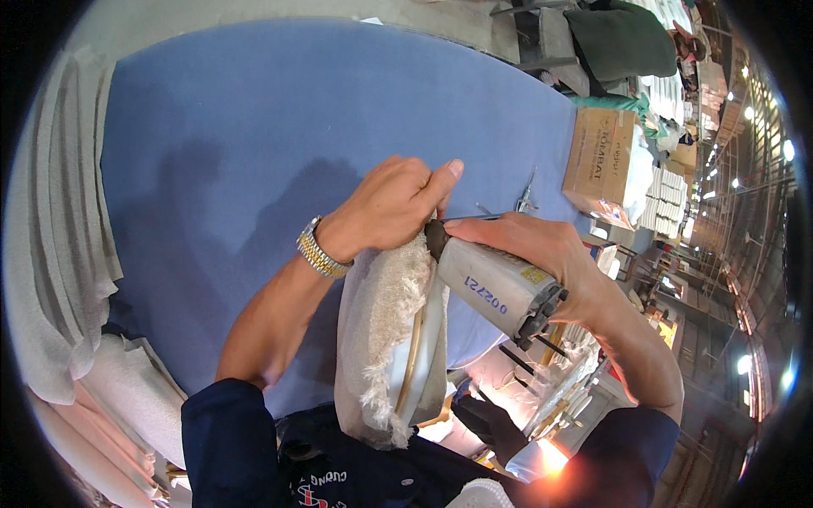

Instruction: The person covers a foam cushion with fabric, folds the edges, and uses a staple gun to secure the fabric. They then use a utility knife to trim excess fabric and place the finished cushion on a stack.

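In front of my body stands an upholstered piece [360, 326], wrapped in beige fabric with a frayed raw edge [385, 364]. Between the fabric edges show a white inner surface and a thin tan strip [412, 356]. My left hand [389, 203], with a metal watch at its wrist, is closed over the top end of the fabric; its fingertips are partly hidden. Gripped in my right hand [533, 245] is a grey staple gun [487, 284], whose black nose touches the piece's upper end beside my left hand.
A blue-covered table [254, 102] spreads before me, with a small metal tool [527, 195] near its right side. Stacked light fabrics [59, 229] hang at the left. A cardboard box [600, 157] stands at the right, and a chair with dark green cloth [622, 46] is beyond.
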The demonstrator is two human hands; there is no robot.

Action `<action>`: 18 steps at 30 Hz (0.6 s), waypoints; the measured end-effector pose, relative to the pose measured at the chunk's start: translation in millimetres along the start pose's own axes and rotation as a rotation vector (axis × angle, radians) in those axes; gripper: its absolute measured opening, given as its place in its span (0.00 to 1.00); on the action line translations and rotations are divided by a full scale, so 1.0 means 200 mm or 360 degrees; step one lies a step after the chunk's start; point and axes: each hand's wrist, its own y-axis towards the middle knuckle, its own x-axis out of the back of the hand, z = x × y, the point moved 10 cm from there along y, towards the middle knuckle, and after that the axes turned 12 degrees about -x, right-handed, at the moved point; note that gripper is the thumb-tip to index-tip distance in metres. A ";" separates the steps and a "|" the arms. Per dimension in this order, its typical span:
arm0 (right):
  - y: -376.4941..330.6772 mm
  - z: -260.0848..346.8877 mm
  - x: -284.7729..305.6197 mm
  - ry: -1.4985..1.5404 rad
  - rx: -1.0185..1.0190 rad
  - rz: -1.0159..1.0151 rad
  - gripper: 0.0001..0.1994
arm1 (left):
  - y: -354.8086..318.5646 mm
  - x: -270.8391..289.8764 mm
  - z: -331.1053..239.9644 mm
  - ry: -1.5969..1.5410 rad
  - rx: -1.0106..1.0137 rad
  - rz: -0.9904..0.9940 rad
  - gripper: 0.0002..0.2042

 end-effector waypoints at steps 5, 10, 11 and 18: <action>0.00 0.03 -0.01 0.0004 0.0034 -0.0071 0.47 | 0.00 0.01 0.03 -0.0054 -0.0039 -0.0058 0.36; 0.01 0.05 -0.02 -0.0036 0.0010 -0.0099 0.50 | -0.01 0.05 0.00 -0.0037 -0.0023 -0.0109 0.35; 0.01 0.06 -0.02 -0.0017 0.0016 -0.0100 0.50 | -0.02 0.05 0.00 -0.0042 -0.0007 -0.0116 0.35; -0.06 0.16 -0.04 -0.0117 0.0177 -0.0453 0.49 | -0.07 0.09 0.07 -0.0095 0.0165 0.0035 0.35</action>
